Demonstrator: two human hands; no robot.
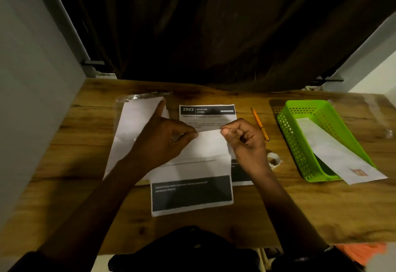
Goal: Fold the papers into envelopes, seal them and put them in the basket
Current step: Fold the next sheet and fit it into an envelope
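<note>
Paper [192,164] printed with text and a dark block near its bottom lies at the middle of the wooden table [267,211], its upper part folded toward the person so the white back shows. The left hand [162,141] pinches the folded edge at its left end between thumb and fingertips, forefinger stretched out over a stack of white envelopes [132,126]. The right hand [244,139] pinches the same edge at its right end, its other fingers curled in. Beneath the folded paper lies a second printed sheet [206,113], its header reading "2923 BEDROOM".

The envelopes rest to the left on a clear plastic wrapper [137,97]. Right of the sheets an orange pencil [259,124] lies on the bare wood, and a small roll of clear tape [274,160] sits just beside the right wrist. Farther right stands a green perforated basket [289,134], with one long white envelope [336,154] resting in it, its near end sticking out over the basket's near rim.

The tabletop is brown wood grain with a few darker streaks, dimly lit. A dark brown curtain [214,31] hangs behind the far edge, between pale grey walls [27,100] at either side. Something orange [362,250] shows below the table's near right corner.
</note>
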